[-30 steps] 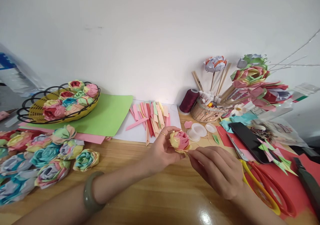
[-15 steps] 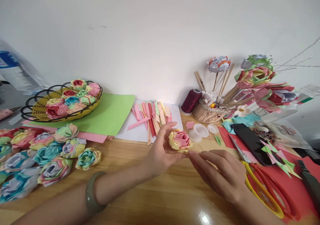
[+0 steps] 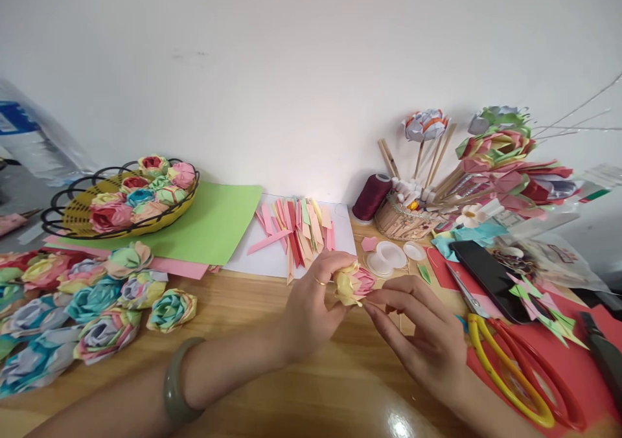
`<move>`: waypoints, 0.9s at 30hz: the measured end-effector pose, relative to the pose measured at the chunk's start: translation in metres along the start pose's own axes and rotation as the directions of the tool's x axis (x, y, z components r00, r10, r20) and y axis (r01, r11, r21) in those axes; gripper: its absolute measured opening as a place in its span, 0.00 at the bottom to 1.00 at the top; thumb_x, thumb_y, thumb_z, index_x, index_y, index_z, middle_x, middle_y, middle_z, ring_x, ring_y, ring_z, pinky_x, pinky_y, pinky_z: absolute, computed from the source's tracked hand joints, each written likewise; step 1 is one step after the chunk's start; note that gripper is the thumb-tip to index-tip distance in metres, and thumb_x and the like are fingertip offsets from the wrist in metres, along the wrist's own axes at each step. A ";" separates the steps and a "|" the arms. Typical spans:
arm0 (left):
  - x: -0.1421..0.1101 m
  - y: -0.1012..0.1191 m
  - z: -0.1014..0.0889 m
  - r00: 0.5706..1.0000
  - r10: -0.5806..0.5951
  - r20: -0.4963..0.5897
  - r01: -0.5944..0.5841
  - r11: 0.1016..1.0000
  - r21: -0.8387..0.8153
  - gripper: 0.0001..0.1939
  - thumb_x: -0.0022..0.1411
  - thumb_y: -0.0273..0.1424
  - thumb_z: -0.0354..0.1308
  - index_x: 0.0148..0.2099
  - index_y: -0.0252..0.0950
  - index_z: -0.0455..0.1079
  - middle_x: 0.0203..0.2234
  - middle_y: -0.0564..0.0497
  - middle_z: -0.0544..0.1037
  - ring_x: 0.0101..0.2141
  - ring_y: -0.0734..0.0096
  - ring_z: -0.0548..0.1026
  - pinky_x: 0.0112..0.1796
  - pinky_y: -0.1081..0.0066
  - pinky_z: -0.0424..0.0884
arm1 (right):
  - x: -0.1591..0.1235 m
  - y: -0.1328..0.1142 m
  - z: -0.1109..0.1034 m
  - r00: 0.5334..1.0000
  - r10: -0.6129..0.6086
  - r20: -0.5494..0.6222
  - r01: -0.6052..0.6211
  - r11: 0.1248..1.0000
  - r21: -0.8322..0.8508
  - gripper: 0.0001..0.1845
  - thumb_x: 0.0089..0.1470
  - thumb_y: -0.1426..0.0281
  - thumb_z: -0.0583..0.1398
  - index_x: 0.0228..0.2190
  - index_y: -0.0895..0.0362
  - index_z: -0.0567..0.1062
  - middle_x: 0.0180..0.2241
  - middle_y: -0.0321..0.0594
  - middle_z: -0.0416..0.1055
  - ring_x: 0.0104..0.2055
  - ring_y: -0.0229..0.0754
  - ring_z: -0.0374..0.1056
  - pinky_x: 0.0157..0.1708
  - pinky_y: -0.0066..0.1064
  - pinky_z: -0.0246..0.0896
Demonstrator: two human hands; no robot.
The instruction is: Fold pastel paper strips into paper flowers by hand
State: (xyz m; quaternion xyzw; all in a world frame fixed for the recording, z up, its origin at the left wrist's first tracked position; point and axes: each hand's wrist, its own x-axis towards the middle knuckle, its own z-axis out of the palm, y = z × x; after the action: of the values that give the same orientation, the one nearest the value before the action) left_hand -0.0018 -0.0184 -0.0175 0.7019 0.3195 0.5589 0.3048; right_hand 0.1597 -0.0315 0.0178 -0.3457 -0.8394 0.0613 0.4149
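Note:
Between the thumb and fingers of my left hand [image 3: 313, 302] is a paper flower [image 3: 348, 285] with pale yellow outer petals and a pink centre. It is tilted, so the yellow outside faces me and the pink opening points right. My right hand [image 3: 420, 324] pinches at the flower's lower right edge; its exact fingertip contact is partly hidden. Behind the flower lie round white plastic lids [image 3: 389, 256] and a small pink paper piece [image 3: 369, 243]. Folded paper strips [image 3: 296, 230] rest on white paper beyond my left hand.
Finished paper flowers [image 3: 97, 299] cover the left side, below a yellow basket [image 3: 78, 214] of more. On the right are scissors [image 3: 519, 370], a black phone [image 3: 488, 279], red paper [image 3: 590, 367], a thread spool [image 3: 372, 197] and a stick holder [image 3: 405, 221]. A wall stands behind.
My left hand has turned the flower from facing upward to tilted rightward, showing its yellow outer petals. My right fingers have shifted slightly and curled closer against it.

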 end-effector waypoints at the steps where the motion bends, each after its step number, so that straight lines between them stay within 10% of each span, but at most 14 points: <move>1: 0.000 -0.001 0.000 0.999 0.042 -0.008 -0.042 0.998 0.043 0.25 0.52 0.18 0.54 0.51 0.40 0.55 0.45 0.45 0.66 0.48 0.65 0.65 0.47 0.64 0.65 | 0.000 -0.001 0.001 0.999 0.048 0.009 -0.048 0.998 0.039 0.10 0.50 0.80 0.57 0.34 0.55 0.69 0.29 0.38 0.65 0.30 0.37 0.63 0.25 0.27 0.62; 10: -0.001 -0.006 -0.002 0.995 0.098 -0.010 -0.095 0.982 0.162 0.28 0.50 0.15 0.52 0.50 0.43 0.57 0.45 0.47 0.64 0.47 0.65 0.65 0.46 0.62 0.65 | 0.007 -0.004 0.001 0.936 0.317 0.151 -0.343 0.919 0.193 0.04 0.51 0.73 0.58 0.26 0.55 0.69 0.24 0.34 0.63 0.24 0.34 0.60 0.22 0.26 0.57; 14: 0.002 -0.002 -0.002 0.977 -0.188 0.099 0.201 0.970 -0.139 0.30 0.49 0.22 0.59 0.54 0.44 0.56 0.48 0.47 0.65 0.48 0.64 0.65 0.47 0.63 0.65 | 0.008 -0.002 0.001 0.944 0.315 0.101 -0.329 0.926 0.186 0.05 0.51 0.74 0.58 0.24 0.55 0.68 0.24 0.34 0.63 0.25 0.35 0.59 0.22 0.26 0.56; 18: 0.008 0.000 -0.003 0.833 -0.449 0.322 0.552 0.656 -0.514 0.33 0.47 0.32 0.63 0.55 0.40 0.56 0.48 0.44 0.68 0.47 0.61 0.68 0.46 0.62 0.65 | 0.007 0.003 -0.003 0.956 0.292 0.026 -0.293 0.946 0.139 0.05 0.50 0.76 0.58 0.25 0.55 0.68 0.24 0.35 0.64 0.24 0.34 0.58 0.21 0.27 0.55; 27: 0.012 -0.002 -0.003 0.814 -0.461 0.354 0.579 0.585 -0.569 0.26 0.47 0.30 0.64 0.50 0.41 0.64 0.42 0.48 0.73 0.42 0.67 0.71 0.46 0.62 0.66 | 0.009 0.008 -0.006 0.979 0.200 0.025 -0.201 0.976 0.081 0.05 0.50 0.76 0.59 0.29 0.55 0.69 0.27 0.36 0.64 0.26 0.35 0.60 0.22 0.27 0.58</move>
State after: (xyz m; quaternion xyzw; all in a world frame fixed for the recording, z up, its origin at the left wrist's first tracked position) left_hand -0.0032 -0.0080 -0.0114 0.4691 0.2683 0.4581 0.7058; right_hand 0.1643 -0.0209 0.0247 -0.4106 -0.8003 0.1406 0.4138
